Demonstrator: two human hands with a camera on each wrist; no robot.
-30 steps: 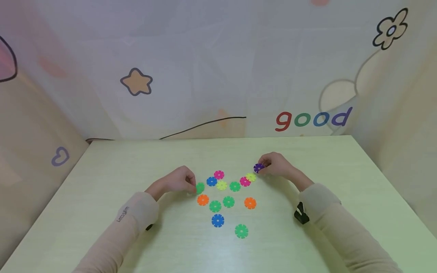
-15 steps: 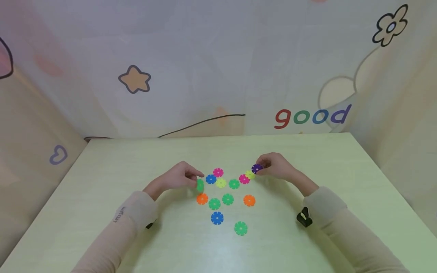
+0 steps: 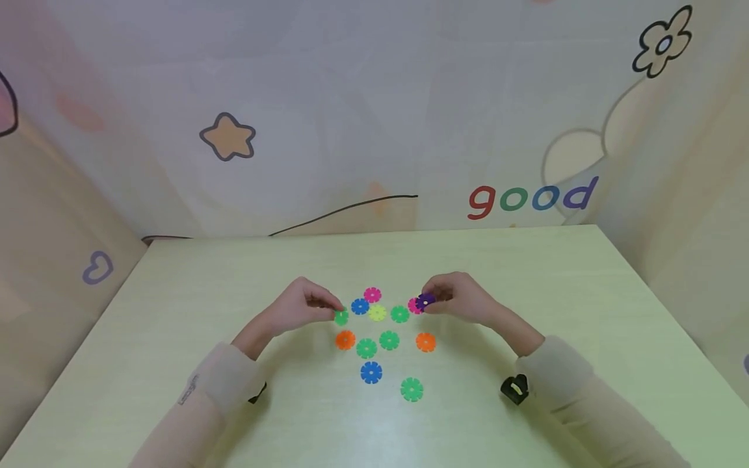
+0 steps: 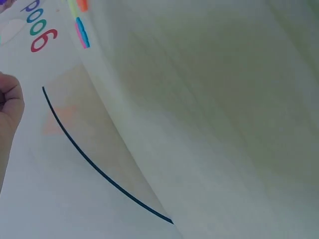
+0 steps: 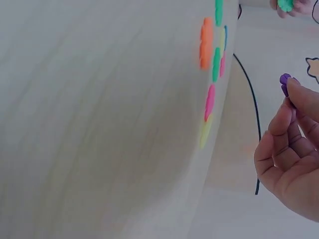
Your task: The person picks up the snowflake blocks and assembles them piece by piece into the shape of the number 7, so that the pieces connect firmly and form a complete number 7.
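Observation:
In the head view, my left hand [image 3: 301,303] pinches a green notched plastic disc [image 3: 341,317] between thumb and fingertips. The right wrist view shows that green disc [image 5: 285,4] up off the table. My right hand [image 3: 462,298] pinches a purple notched disc [image 3: 425,301] by its edge. From the head, the purple disc covers part of a pink disc [image 3: 414,305] and hides a yellow disc [image 5: 205,131], which the right wrist view shows on the table. Between the hands lie a blue disc [image 3: 359,306], another yellow disc [image 3: 377,312] and a green one [image 3: 400,314].
Nearer me on the table [image 3: 281,416] lie two orange discs [image 3: 345,340], several green discs [image 3: 412,390] and a blue disc [image 3: 371,372]. Another pink disc [image 3: 372,294] is behind. A printed curtain [image 3: 328,130] closes off the back and sides.
My right hand has brought the purple disc left and nearer, over the pink and yellow discs. My left forefinger straightened briefly, then came back to the green disc, which has turned.

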